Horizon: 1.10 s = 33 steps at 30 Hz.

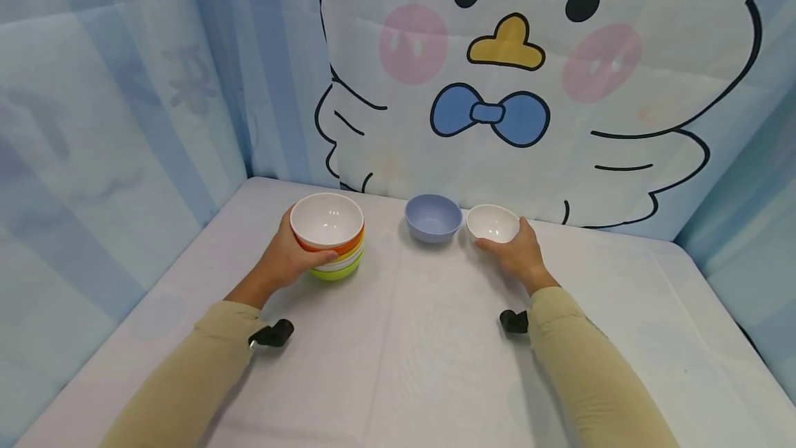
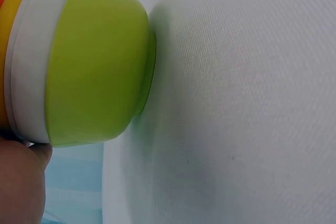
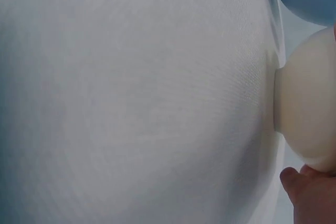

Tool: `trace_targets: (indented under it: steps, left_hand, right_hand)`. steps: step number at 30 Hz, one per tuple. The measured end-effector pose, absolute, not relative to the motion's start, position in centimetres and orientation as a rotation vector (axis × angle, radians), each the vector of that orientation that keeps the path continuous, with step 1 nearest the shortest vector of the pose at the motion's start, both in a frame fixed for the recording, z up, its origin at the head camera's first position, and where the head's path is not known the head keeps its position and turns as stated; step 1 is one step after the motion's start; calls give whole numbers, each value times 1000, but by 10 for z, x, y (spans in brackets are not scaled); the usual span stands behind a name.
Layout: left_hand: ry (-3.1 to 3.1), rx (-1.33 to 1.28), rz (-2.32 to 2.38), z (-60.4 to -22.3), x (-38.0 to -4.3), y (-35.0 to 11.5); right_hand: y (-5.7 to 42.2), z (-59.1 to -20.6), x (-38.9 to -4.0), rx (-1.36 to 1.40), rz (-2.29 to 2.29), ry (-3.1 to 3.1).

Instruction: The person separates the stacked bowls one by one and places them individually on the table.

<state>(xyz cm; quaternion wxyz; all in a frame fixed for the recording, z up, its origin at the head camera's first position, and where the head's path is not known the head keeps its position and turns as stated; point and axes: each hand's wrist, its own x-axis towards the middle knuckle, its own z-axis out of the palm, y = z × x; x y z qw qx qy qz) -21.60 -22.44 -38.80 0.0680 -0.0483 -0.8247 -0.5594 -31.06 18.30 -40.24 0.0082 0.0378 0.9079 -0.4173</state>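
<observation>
A nested stack of bowls point(image 1: 327, 220) stands upright on the left part of the table, white inside at the top with an orange outside. Below the orange come yellow, white and, lowest, a lime green bowl point(image 2: 97, 61) whose foot is at the tablecloth. My left hand point(image 1: 282, 254) grips the stack from its left side, thumb across the front; its other fingers are mostly hidden. Farther right, my right hand point(image 1: 516, 254) holds a cream-white bowl point(image 1: 490, 221) by its near right side, thumb in front. Just left of that bowl is a periwinkle blue bowl point(image 1: 433, 218), which neither hand touches.
A white cloth covers the table point(image 1: 398, 351). Behind its far edge hangs a curtain point(image 1: 286, 68) with a cartoon bird print, close to the blue and cream bowls. Black wrist mounts point(image 1: 273, 334) stick out from both sleeves, low over the table.
</observation>
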Motion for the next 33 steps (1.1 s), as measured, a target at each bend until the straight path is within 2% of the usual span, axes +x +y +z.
trace_targets:
  steps: [12, 17, 26, 33]
  left_hand:
    - [-2498, -150, -1680, -392, -218, -226]
    - [-2513, -138, -1673, -391, -217, -227]
    - [-2497, -178, -1698, -392, -218, -228]
    - [-2518, -161, -1680, -392, -217, -229]
  right_hand:
    - [187, -403, -310, 59, -1267, 2892]
    - [181, -387, -306, -66, -1259, 3051]
    - [107, -346, -287, -578, -1500, 2863]
    - [36, -336, -272, -753, -1444, 2627]
